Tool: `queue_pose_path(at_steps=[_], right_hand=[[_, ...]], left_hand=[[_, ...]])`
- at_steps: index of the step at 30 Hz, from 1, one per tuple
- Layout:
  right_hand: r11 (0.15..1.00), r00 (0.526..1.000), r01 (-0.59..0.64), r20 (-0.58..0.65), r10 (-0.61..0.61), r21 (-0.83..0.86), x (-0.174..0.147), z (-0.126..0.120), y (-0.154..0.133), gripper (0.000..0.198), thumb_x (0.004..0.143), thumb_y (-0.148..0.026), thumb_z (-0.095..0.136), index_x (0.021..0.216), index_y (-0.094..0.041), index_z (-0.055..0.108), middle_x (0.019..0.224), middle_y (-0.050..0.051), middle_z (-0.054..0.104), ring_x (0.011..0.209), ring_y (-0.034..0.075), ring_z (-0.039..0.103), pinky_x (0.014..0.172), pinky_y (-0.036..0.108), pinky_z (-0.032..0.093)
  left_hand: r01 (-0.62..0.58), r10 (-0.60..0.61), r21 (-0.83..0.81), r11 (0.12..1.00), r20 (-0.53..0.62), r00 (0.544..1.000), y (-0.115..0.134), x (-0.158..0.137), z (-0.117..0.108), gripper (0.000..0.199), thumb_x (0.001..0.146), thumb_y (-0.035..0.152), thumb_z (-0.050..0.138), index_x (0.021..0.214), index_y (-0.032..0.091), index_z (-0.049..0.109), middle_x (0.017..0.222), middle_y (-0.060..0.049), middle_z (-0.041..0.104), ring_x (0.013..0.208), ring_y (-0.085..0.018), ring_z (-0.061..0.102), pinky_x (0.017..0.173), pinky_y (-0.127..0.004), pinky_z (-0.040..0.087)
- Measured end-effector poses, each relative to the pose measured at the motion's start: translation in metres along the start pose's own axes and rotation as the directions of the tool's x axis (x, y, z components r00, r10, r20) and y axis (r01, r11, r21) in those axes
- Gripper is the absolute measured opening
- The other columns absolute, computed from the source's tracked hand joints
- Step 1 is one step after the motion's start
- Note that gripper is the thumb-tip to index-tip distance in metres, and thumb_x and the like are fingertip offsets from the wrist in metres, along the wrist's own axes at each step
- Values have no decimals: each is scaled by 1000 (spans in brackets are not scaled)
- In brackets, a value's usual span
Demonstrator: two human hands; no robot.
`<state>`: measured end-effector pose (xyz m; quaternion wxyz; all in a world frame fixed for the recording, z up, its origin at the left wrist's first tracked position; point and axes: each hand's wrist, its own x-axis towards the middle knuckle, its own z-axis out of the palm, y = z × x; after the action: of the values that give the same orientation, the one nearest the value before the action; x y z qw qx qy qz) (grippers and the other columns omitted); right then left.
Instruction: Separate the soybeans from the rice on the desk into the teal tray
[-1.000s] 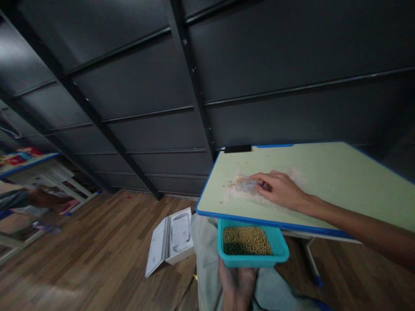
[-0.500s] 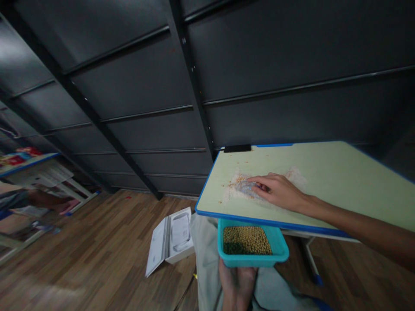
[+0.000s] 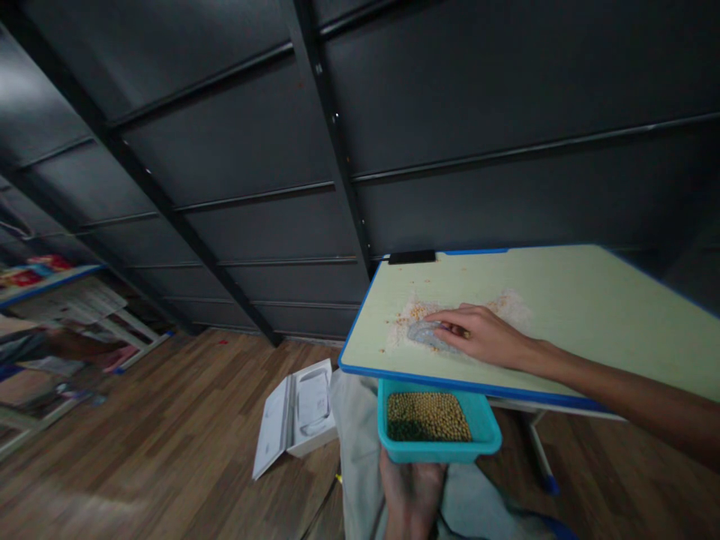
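Note:
My left hand (image 3: 413, 484) holds a teal plastic container (image 3: 444, 452) from below, just under the table's near edge. Small round yellowish beans (image 3: 436, 414) fill much of it, with a dark green patch at the near left corner. On the pale green tabletop (image 3: 568, 300), my right hand (image 3: 478, 331) presses down with curled fingers on a crumpled greyish piece (image 3: 423, 331), perhaps plastic or cloth. My palm hides part of that piece. Whitish powder with orange crumbs (image 3: 416, 309) lies around it, and another powdery patch (image 3: 511, 304) is beyond my wrist.
A flat black object (image 3: 412, 257) sits at the table's back left corner, before a dark panelled wall (image 3: 253, 150). An open white box (image 3: 312, 409) stands on the wooden floor. At far left, a person's leg (image 3: 73, 349) shows beneath another table (image 3: 56, 281).
My right hand has shifted very slightly on the tabletop, and the greyish piece beneath its fingers looks somewhat reshaped. My left hand and the container have stayed in place.

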<state>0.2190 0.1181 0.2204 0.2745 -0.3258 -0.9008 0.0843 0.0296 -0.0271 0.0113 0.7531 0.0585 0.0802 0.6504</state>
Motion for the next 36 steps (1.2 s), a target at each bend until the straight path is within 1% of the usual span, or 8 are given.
queue_pose_path(at_steps=[6, 12, 16, 20, 26, 31, 36], right_hand=[[998, 1000, 19, 22, -20, 61, -1, 1, 0, 33, 101, -31, 57, 131, -24, 69, 96, 6, 78, 84, 21, 69, 80, 36, 53], [995, 997, 69, 21, -71, 67, -1, 2, -1, 35, 102, -29, 56, 135, -25, 68, 99, 6, 79, 87, 22, 71, 83, 38, 54], [991, 994, 109, 16, -111, 71, -2, 2, -1, 35, 102, -28, 56, 135, -25, 68, 107, 8, 79, 92, 22, 73, 87, 40, 55], [989, 993, 114, 20, -116, 92, -1, 2, -1, 35, 103, -28, 56, 135, -26, 68, 112, 7, 79, 95, 22, 74, 91, 40, 55], [988, 991, 125, 42, -129, 96, -2, 2, -2, 33, 104, -32, 56, 133, -23, 69, 109, 8, 80, 92, 21, 74, 92, 40, 53], [986, 990, 133, 41, -138, 104, -2, 2, -2, 33, 104, -32, 56, 134, -25, 68, 111, 7, 79, 95, 21, 74, 93, 40, 52], [983, 987, 146, 48, -152, 111, -2, 2, -1, 34, 104, -31, 56, 136, -28, 67, 113, 6, 79, 97, 21, 74, 94, 40, 53]], left_hand=[[-2, 3, 4, 1000, -37, 999, -1, -1, 7, 37, 104, 38, 44, 128, 32, 71, 136, -8, 70, 135, -34, 58, 120, -63, 30], [-12, 12, 28, 1000, -12, 1000, 0, 0, 8, 40, 103, 38, 45, 134, 30, 67, 138, -10, 69, 133, -33, 59, 119, -63, 33], [-5, 6, 24, 1000, -19, 1000, 0, 0, 8, 40, 103, 38, 45, 134, 29, 67, 137, -10, 70, 133, -33, 59, 118, -62, 34], [-6, 7, 14, 1000, -45, 999, 0, -1, 10, 39, 103, 36, 45, 133, 28, 68, 135, -10, 71, 133, -33, 60, 118, -62, 35], [-13, 15, 33, 999, -54, 998, 1, -1, 15, 40, 103, 34, 45, 135, 28, 67, 138, -10, 69, 135, -33, 58, 119, -63, 34], [0, 2, 37, 999, -64, 998, 1, -1, 11, 40, 103, 37, 45, 135, 28, 67, 139, -11, 68, 136, -34, 57, 119, -63, 34], [-15, 18, 35, 999, -84, 996, 1, 0, 11, 39, 103, 39, 46, 136, 30, 66, 140, -11, 67, 134, -33, 59, 118, -62, 36]])
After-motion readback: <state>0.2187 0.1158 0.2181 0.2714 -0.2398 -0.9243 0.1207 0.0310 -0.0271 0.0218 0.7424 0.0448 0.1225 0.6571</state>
